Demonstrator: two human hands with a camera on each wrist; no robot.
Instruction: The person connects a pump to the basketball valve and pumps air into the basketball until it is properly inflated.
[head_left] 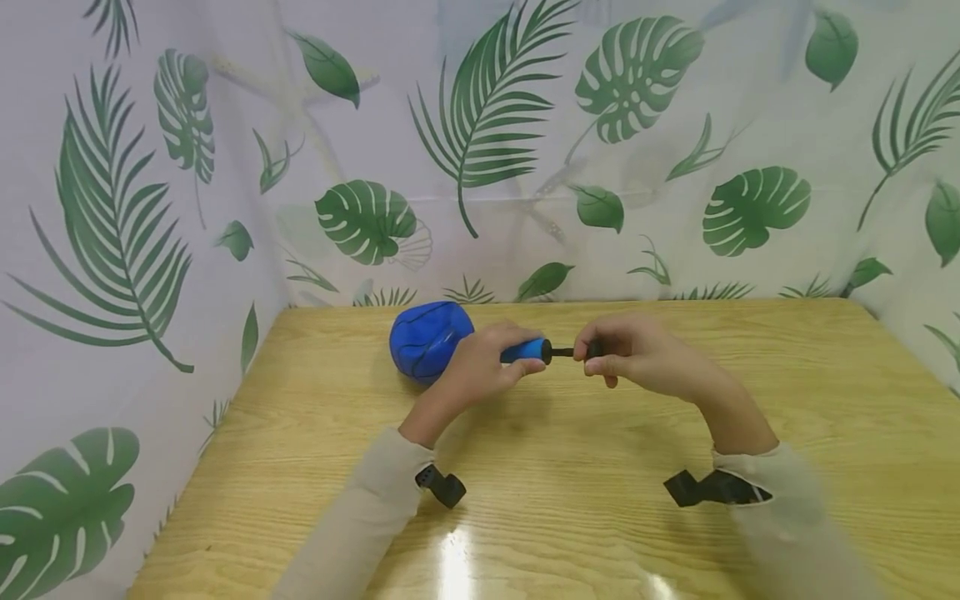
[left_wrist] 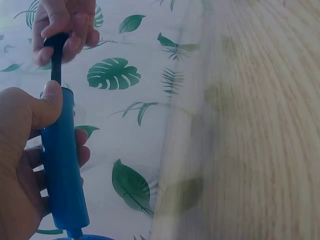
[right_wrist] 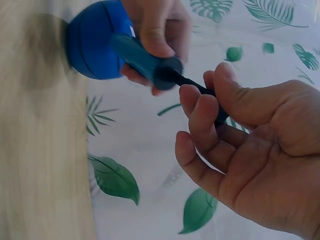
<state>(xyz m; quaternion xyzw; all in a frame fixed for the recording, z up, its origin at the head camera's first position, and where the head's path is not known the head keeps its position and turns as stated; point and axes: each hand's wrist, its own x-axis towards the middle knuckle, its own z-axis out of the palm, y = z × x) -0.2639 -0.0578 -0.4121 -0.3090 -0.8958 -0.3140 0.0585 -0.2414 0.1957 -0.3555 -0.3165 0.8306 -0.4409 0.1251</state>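
Note:
A blue hand pump (left_wrist: 65, 170) lies between my two hands, its nozzle end against a blue ball (head_left: 423, 340) with black seam lines. The ball looks partly caved in and sits on the table. My left hand (head_left: 487, 360) grips the pump's barrel, thumb along its top end. With thumb and fingers my right hand (head_left: 637, 354) holds the black pump handle (left_wrist: 57, 41). A stretch of black rod (head_left: 562, 352) shows between handle and barrel. In the right wrist view my left hand covers part of the ball.
The wooden table (head_left: 570, 483) ends at a white cloth backdrop (head_left: 517, 250) printed with green leaves, which also rises on the left and right. A black wrist camera (head_left: 442, 486) sits on the left sleeve, another black wrist camera (head_left: 712, 488) on the right.

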